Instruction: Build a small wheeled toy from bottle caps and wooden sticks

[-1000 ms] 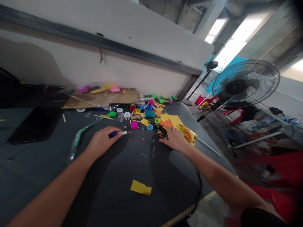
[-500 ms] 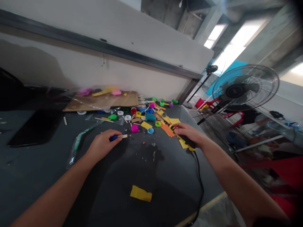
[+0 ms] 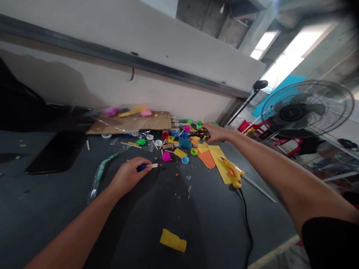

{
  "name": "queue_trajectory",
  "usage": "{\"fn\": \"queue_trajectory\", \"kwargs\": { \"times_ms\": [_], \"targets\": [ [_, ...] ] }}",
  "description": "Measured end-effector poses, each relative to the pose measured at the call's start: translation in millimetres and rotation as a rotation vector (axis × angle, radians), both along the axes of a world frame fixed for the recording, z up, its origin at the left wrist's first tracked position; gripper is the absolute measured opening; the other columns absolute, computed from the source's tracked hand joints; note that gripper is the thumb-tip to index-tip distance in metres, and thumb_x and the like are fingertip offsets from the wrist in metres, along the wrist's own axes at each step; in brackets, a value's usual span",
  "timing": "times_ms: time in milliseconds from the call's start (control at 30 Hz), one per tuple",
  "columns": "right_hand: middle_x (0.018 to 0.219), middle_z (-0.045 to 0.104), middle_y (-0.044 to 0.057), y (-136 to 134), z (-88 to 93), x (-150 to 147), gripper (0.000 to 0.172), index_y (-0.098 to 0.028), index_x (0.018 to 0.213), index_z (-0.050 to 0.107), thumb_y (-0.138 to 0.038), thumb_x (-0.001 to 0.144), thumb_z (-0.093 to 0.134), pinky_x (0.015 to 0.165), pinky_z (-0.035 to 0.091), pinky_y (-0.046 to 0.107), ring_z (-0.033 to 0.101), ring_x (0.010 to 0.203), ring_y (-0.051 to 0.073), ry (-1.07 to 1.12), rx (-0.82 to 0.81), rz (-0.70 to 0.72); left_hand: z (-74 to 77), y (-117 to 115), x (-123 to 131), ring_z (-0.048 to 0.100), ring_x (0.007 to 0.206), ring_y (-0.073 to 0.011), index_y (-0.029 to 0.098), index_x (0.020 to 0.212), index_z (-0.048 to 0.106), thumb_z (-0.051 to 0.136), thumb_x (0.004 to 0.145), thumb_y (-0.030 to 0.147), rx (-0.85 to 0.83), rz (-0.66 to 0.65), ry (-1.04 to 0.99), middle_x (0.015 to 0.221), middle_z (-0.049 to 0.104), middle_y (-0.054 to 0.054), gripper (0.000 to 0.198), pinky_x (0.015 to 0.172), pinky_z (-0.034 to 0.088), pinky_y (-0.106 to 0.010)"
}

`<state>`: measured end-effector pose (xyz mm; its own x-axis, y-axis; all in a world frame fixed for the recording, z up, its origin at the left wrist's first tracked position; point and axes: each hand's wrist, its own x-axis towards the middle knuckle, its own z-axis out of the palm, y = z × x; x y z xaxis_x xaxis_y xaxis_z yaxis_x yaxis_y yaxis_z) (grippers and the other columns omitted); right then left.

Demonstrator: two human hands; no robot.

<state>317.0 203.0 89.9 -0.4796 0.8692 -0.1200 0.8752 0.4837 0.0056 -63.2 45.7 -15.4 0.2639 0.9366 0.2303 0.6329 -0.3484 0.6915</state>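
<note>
My right hand (image 3: 214,132), gripping black-and-yellow scissors (image 3: 202,133), has moved from the glue gun (image 3: 236,177) to the far clutter (image 3: 185,143). Only my left hand (image 3: 129,176) stays nearer, at left, pinching a blue piece (image 3: 141,167) and wooden stick (image 3: 153,165).

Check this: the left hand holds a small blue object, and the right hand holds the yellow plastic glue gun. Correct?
Not quite: the head view shows the yellow plastic glue gun lying partly on a yellow paper sheet; the right hand has its fingers at a black-and-yellow tool instead. The left hand does hold the small blue object.
</note>
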Motion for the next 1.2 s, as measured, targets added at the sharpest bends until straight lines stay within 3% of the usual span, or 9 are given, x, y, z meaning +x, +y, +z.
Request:
{"fn": "queue_trajectory", "kwargs": {
  "times_ms": [167, 367, 500, 700, 833, 967, 1067, 1133, 1200],
  "targets": [
    [0.126, 0.054, 0.011, 12, -33.5, 6, 0.072, -0.014, 0.121, 0.052, -0.012, 0.052, 0.069, 0.099, 0.036, 0.035, 0.047, 0.117, 0.028, -0.009, -0.092, 0.022, -0.1, 1, 0, 0.062, 0.093, -0.02, 0.026, 0.094, 0.066, 0.052, 0.085, 0.043, -0.005, -0.003, 0.008, 0.103, 0.069, -0.002, 0.023, 0.079, 0.048, -0.03],
    [0.129, 0.054, 0.014, 17, -53.8, 13, 0.071, -0.011, 0.123, 0.051, -0.014, 0.055, 0.07, 0.098, 0.037, 0.031, 0.05, 0.118, 0.029, 0.018, -0.096, -0.022, 0.0, 2, 0, 0.063, 0.094, -0.0206, 0.026, 0.094, 0.066, 0.053, 0.084, 0.043, -0.023, -0.007, 0.02, 0.104, 0.069, -0.002, 0.024, 0.081, 0.047, -0.031],
    [0.124, 0.06, 0.01, 11, -52.4, 10, 0.063, -0.013, 0.118, 0.056, -0.015, 0.056, 0.069, 0.094, 0.04, 0.029, 0.054, 0.112, 0.028, 0.052, -0.122, -0.045, 1.1, 2, 0, 0.063, 0.095, -0.0206, 0.026, 0.095, 0.066, 0.052, 0.084, 0.045, -0.028, -0.005, 0.022, 0.104, 0.069, -0.002, 0.026, 0.081, 0.047, -0.03],
    [0.127, 0.059, 0.009, -1, -44.7, 0, 0.067, -0.017, 0.12, 0.057, -0.014, 0.055, 0.072, 0.096, 0.039, 0.034, 0.053, 0.115, 0.028, 0.123, -0.153, -0.149, 2.4, 2, 1, 0.062, 0.096, -0.0215, 0.026, 0.094, 0.066, 0.052, 0.084, 0.047, -0.038, 0.0, 0.04, 0.105, 0.069, -0.002, 0.027, 0.081, 0.047, -0.031],
    [0.134, 0.053, 0.012, -15, -34.1, -4, 0.073, -0.016, 0.129, 0.051, -0.02, 0.059, 0.072, 0.099, 0.038, 0.039, 0.047, 0.122, 0.03, 0.143, -0.065, -0.153, 3.6, 2, 2, 0.062, 0.097, -0.0225, 0.026, 0.093, 0.067, 0.052, 0.083, 0.046, -0.045, 0.014, 0.054, 0.105, 0.069, -0.003, 0.027, 0.081, 0.047, -0.032],
    [0.133, 0.053, 0.013, -66, -10.2, 2, 0.066, -0.014, 0.133, 0.045, -0.021, 0.07, 0.063, 0.099, 0.037, 0.039, 0.047, 0.122, 0.029, 0.255, 0.233, -0.173, 2.9, 2, 2, 0.062, 0.096, -0.0222, 0.026, 0.094, 0.067, 0.052, 0.083, 0.046, -0.04, 0.013, 0.049, 0.104, 0.069, -0.003, 0.027, 0.078, 0.047, -0.031],
    [0.102, 0.068, 0.008, -133, 1.0, 17, 0.04, -0.018, 0.12, 0.055, -0.028, 0.081, 0.052, 0.082, 0.045, 0.035, 0.062, 0.092, 0.024, 0.36, 0.428, -0.427, 1.7, 1, 1, 0.062, 0.094, -0.0213, 0.027, 0.094, 0.067, 0.051, 0.084, 0.047, -0.028, 0.014, 0.038, 0.105, 0.069, -0.001, 0.028, 0.076, 0.047, -0.03],
    [0.085, 0.069, 0.006, -179, -4.2, 30, 0.027, -0.02, 0.102, 0.062, -0.035, 0.084, 0.049, 0.071, 0.044, 0.031, 0.063, 0.077, 0.021, 0.328, 0.417, -0.611, 0.7, 2, 1, 0.062, 0.094, -0.0212, 0.027, 0.094, 0.067, 0.051, 0.083, 0.047, -0.026, 0.017, 0.041, 0.105, 0.069, -0.001, 0.028, 0.077, 0.047, -0.03],
    [0.078, 0.069, 0.005, -215, -20.6, 45, 0.026, -0.022, 0.087, 0.063, -0.043, 0.084, 0.047, 0.061, 0.041, 0.028, 0.062, 0.07, 0.021, 0.254, 0.317, -0.79, -0.5, 2, 1, 0.062, 0.095, -0.0219, 0.027, 0.095, 0.067, 0.051, 0.083, 0.048, -0.029, 0.021, 0.052, 0.106, 0.069, -0.002, 0.029, 0.078, 0.046, -0.031]
  ]
}}
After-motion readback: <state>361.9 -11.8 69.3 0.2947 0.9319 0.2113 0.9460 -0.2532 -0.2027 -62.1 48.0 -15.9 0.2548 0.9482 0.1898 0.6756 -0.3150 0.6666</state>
